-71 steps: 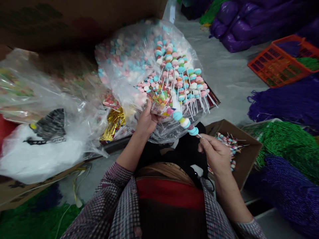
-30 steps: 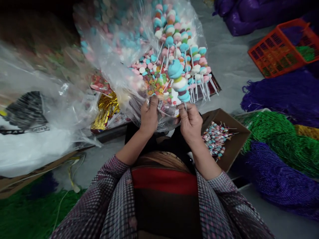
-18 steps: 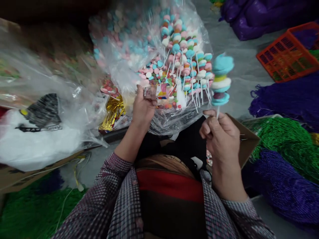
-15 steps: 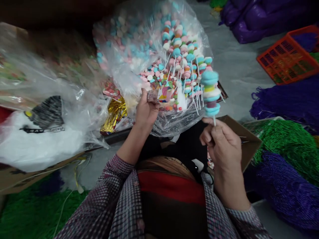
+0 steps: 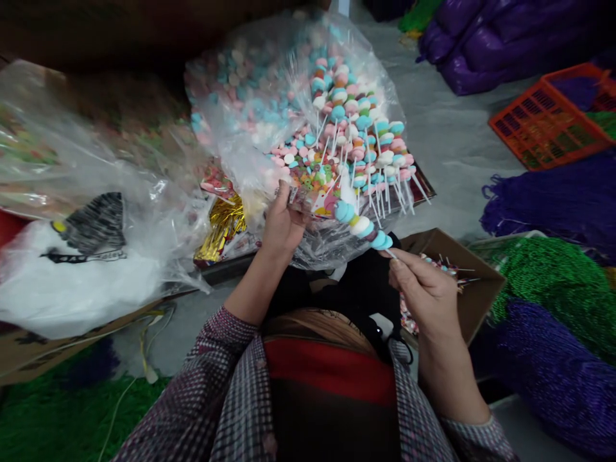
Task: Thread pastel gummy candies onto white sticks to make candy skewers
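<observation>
down from upright swings the candy skewer (image 5: 364, 228), top beside the wrapper (image 5: 322, 205); right hand (image 5: 426, 282) pinching its stick (image 5: 391, 254); left hand (image 5: 285, 223) pinching the wrapper

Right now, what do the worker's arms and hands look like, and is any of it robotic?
Nothing robotic shows: each grip is an ungloved human hand, the bare left hand and the bare right hand. The dark-and-pale, finely checked cloth left sleeve and similar checked right sleeve stop partway along the forearms. I see no cables on either arm.
</observation>
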The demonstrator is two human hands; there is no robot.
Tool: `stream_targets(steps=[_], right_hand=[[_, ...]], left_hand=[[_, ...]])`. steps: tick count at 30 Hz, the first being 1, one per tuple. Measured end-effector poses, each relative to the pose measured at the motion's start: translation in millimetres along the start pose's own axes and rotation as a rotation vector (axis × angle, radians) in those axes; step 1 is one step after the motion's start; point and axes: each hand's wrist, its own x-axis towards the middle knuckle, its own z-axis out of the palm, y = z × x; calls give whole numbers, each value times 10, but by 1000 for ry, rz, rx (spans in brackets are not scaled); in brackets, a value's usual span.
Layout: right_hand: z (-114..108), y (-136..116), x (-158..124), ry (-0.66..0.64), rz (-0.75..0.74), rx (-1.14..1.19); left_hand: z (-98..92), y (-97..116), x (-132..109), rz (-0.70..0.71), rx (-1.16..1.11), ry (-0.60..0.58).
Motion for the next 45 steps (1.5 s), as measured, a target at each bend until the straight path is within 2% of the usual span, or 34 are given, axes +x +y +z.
stream_targets(steps=[3, 8, 12, 17, 21, 25, 29, 32, 36, 41, 45], right_hand=[[-40, -6, 12, 15, -32, -98], [-101, -17, 44, -18, -87, -149], [-121, -12, 33, -42, -53, -137], [-79, 13, 9, -9, 12, -26], [-45, 39, 21, 22, -4, -74], [1, 49, 32, -6, -18, -123], [86, 56, 28, -2, -35, -126], [160, 80, 21, 16, 28, -48], [266, 113, 19, 16, 134, 112], [353, 156, 12, 0, 205, 229], [454, 206, -24, 9, 241, 336]], left_hand=[[5, -2, -8, -12, -73, 4], [-20, -43, 14, 27, -49, 19], [-45, -83, 18, 80, -6, -11], [5, -100, -37, 180, 77, -4], [67, -117, -94, 233, 126, 36], [80, -131, -111, 249, 107, -14], [46, -109, -62, 201, 105, -8], [63, -74, -54, 164, 87, -28], [160, -5, -159, 105, 49, -79], [234, 86, -312, -1, -27, -205], [292, 19, -380, -33, -39, -236]])
